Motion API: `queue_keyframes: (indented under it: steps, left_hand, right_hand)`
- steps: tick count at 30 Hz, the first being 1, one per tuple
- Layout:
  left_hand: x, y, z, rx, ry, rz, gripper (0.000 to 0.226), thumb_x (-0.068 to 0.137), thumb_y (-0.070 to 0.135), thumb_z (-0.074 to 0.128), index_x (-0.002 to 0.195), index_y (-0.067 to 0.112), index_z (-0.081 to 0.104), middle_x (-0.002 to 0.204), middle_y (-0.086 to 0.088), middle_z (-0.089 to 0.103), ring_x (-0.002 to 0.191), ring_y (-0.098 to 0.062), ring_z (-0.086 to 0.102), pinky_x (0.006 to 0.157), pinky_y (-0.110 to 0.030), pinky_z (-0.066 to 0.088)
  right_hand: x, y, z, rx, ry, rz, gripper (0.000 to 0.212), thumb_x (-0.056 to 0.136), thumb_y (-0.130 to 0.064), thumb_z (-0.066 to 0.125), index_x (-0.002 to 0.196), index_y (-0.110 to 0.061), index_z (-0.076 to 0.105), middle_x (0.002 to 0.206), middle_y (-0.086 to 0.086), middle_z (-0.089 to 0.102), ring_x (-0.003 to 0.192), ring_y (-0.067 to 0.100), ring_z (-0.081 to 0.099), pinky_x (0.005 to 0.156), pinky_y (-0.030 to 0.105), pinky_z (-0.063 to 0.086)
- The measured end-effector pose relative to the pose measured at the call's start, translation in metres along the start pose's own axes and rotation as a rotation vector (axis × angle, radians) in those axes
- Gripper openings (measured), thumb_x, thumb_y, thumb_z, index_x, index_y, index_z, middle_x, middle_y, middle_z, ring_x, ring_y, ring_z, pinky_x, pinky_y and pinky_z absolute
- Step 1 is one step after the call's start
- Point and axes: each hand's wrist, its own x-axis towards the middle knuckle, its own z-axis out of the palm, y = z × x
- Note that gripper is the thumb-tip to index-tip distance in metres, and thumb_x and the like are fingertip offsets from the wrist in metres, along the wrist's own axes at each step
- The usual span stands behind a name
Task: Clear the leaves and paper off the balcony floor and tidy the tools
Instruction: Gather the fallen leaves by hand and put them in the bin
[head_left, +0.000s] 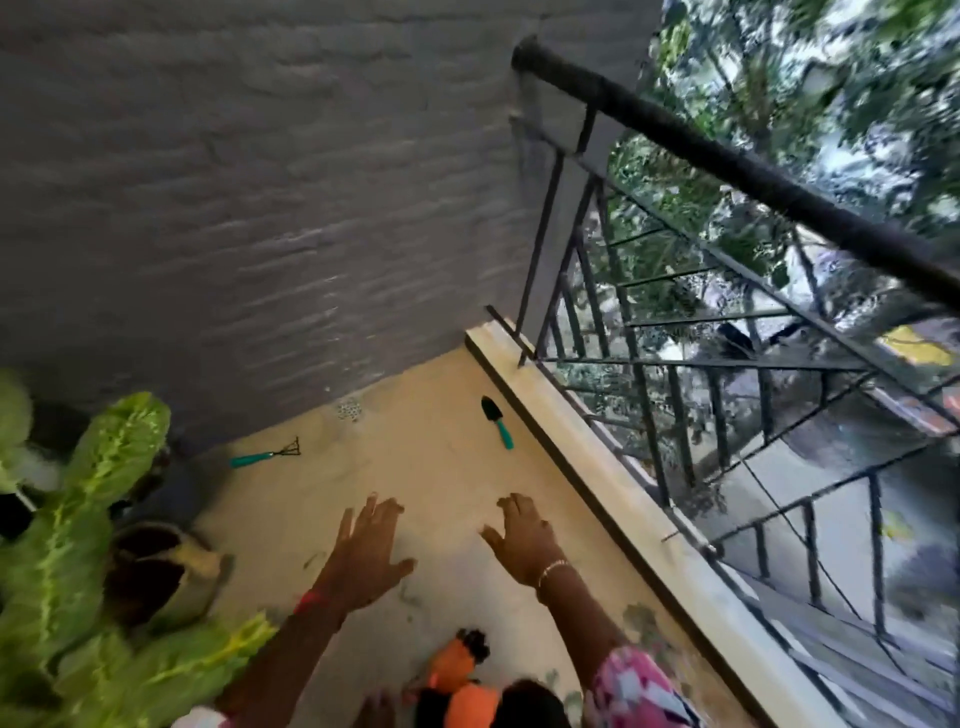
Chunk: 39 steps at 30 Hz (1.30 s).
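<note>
Both my hands are out in front of me over the floor (415, 467), fingers straight and spread, holding nothing. My left hand (363, 553) hangs palm down with a red band at the wrist. My right hand (522, 540), with a thin bangle, is just beside it at 3 o'clock, and the two do not touch.

The rake (267, 454) lies flat at 11 o'clock from my left hand, close to the foot of the wall (260, 208), with its teal handle toward the plant (67, 545) and its tines at the far end. The trowel (496, 421) lies at 12 o'clock from my right hand, just beside the ledge (597, 478) under the railing (727, 171), blade away from me. Both tools are well apart from my hands.

A pot (171, 571) stands at 9 o'clock. Something orange (457, 662), too blurred to name, sits at 6 o'clock.
</note>
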Motion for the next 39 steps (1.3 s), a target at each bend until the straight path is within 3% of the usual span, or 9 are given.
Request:
queue_keyframes:
  steps: [1,3,12,19,28,31,34,39]
  left_hand:
    - [0.002,-0.014,-0.005,-0.037,-0.017,0.01,0.081,0.086,0.065,0.026,0.146,0.011,0.026,0.156,-0.004,0.021,0.146,-0.024,0.013,0.117,-0.044,0.01]
    - [0.015,-0.038,-0.01,-0.021,-0.008,0.014,0.073,0.093,0.053,0.04,0.149,0.016,0.013,0.159,0.001,0.005,0.147,-0.02,-0.003,0.117,-0.04,-0.001]
    - [0.123,-0.049,-0.058,-0.007,-0.03,0.201,0.071,0.091,0.044,0.052,0.147,0.016,0.017,0.157,0.001,0.014,0.147,-0.017,0.001,0.117,-0.037,0.001]
    - [0.251,-0.014,-0.099,0.103,-0.122,0.366,0.07,0.093,0.042,0.05,0.148,0.015,0.016,0.158,0.0,0.013,0.147,-0.018,0.001,0.119,-0.037,0.001]
    - [0.372,0.048,-0.15,0.269,-0.314,0.605,0.074,0.092,0.042,0.051,0.15,0.014,0.012,0.159,-0.001,0.008,0.147,-0.017,0.0,0.117,-0.035,-0.003]
    - [0.399,0.085,-0.156,0.361,-0.385,0.76,0.076,0.092,0.042,0.05,0.15,0.013,0.01,0.159,-0.003,0.007,0.147,-0.018,0.002,0.117,-0.035,-0.002]
    - [0.418,0.125,-0.158,0.402,-0.422,0.935,0.073,0.09,0.041,0.055,0.147,0.015,0.019,0.157,-0.003,0.016,0.146,-0.019,0.008,0.117,-0.035,0.001]
    - [0.447,0.191,-0.153,0.591,-0.551,1.24,0.069,0.092,0.042,0.053,0.147,0.015,0.02,0.157,-0.001,0.015,0.147,-0.017,0.001,0.118,-0.037,-0.001]
  right_hand:
    - [0.005,-0.015,0.002,0.013,-0.009,0.005,0.057,0.099,-0.043,0.036,0.145,-0.011,0.026,0.155,0.01,0.017,0.142,0.024,0.018,0.114,0.042,0.022]
    - [0.014,-0.036,0.005,0.02,-0.029,-0.001,0.057,0.099,-0.042,0.036,0.145,-0.011,0.027,0.154,0.01,0.018,0.141,0.025,0.02,0.114,0.042,0.023]
    - [0.099,-0.058,-0.009,0.084,0.006,0.101,0.053,0.099,-0.041,0.037,0.141,-0.009,0.031,0.149,0.011,0.025,0.139,0.027,0.021,0.109,0.041,0.029]
    - [0.199,-0.016,-0.043,0.219,0.017,0.253,0.052,0.099,-0.04,0.037,0.141,-0.008,0.031,0.15,0.012,0.025,0.14,0.028,0.02,0.11,0.041,0.029]
    - [0.246,0.04,-0.103,0.408,0.11,0.531,0.052,0.099,-0.039,0.038,0.141,-0.007,0.032,0.148,0.011,0.028,0.138,0.027,0.023,0.107,0.04,0.031]
    - [0.249,0.055,-0.117,0.472,0.171,0.651,0.051,0.099,-0.038,0.038,0.139,-0.007,0.033,0.145,0.011,0.031,0.136,0.026,0.025,0.105,0.039,0.032]
    - [0.248,0.068,-0.124,0.546,0.239,0.771,0.051,0.099,-0.038,0.039,0.139,-0.007,0.033,0.144,0.012,0.031,0.136,0.027,0.025,0.104,0.041,0.033]
    - [0.239,0.08,-0.135,0.706,0.402,1.049,0.054,0.099,-0.037,0.038,0.141,-0.004,0.031,0.147,0.013,0.029,0.135,0.029,0.026,0.104,0.043,0.034]
